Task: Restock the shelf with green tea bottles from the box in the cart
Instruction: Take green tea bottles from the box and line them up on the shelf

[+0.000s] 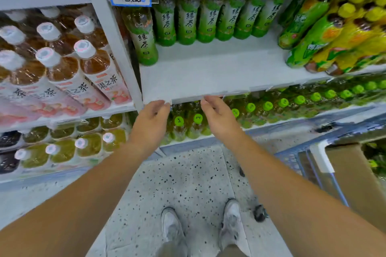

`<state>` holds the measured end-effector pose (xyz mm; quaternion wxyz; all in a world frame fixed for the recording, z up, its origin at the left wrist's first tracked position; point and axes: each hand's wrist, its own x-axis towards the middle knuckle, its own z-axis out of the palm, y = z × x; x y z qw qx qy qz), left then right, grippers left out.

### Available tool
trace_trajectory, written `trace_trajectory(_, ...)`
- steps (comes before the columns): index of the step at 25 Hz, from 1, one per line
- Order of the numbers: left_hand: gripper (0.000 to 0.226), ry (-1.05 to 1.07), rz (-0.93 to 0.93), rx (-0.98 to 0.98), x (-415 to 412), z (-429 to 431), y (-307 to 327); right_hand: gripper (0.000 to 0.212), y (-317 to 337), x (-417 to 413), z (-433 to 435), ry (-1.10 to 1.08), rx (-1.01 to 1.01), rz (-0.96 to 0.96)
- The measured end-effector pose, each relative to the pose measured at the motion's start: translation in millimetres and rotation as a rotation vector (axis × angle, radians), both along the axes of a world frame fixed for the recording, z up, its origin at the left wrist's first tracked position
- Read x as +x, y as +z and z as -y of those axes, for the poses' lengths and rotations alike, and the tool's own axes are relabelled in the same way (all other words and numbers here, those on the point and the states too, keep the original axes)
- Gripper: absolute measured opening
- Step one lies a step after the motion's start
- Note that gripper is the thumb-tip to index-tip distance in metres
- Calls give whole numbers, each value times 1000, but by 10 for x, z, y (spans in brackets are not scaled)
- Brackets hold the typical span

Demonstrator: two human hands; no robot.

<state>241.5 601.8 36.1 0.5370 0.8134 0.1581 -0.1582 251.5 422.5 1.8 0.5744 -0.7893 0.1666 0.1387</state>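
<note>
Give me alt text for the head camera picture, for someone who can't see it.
The left hand and right hand, both empty, reach toward the front edge of a mostly bare shelf; green tea bottles line its back. A cardboard box sits in a cart at right.

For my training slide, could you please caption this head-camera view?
Left hand and right hand, both empty, at the front edge of a shelf with green tea bottles along its back.

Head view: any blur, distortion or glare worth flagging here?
Head view: the wide angle bends the shelf post; its right edge smears the yellow-green bottles and the box; the central green tea bottles are legible; lighting is even, no strong glare.
</note>
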Motion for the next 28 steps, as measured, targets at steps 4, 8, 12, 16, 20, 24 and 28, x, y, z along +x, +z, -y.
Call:
trace_trajectory(4, 44, -12, -42, 2, -461, 64, 292, 44, 359, -691, 118, -77, -12, -59)
trace_trajectory(8, 44, -78, -51, -45, -817, 209, 622, 44, 759, -1261, 280, -142, -38, -85)
trace_trajectory(12, 44, -137, -29, -72, -1220, 405, 942, 44, 1106, -1726, 525, -147, -65, -82)
trace_trajectory(16, 45, -177, -19, -44, -1601, 798, 1129, 47, 1299, -2175, 913, -159, -79, -60)
trace_trajectory(20, 46, -235, -78, -33, -2065, 1431, 1211, 48, 1398, -2680, 1561, -221, -76, -67)
trace_trajectory(24, 44, -251, -124, -18, -2487, 2213, 1248, 48, 1436, -3105, 2349, -254, -80, -79)
trace_trajectory(28, 44, -287, -134, 2, -2756, 3010, 1216, 49, 1499, -3446, 3108, -279, -166, -94)
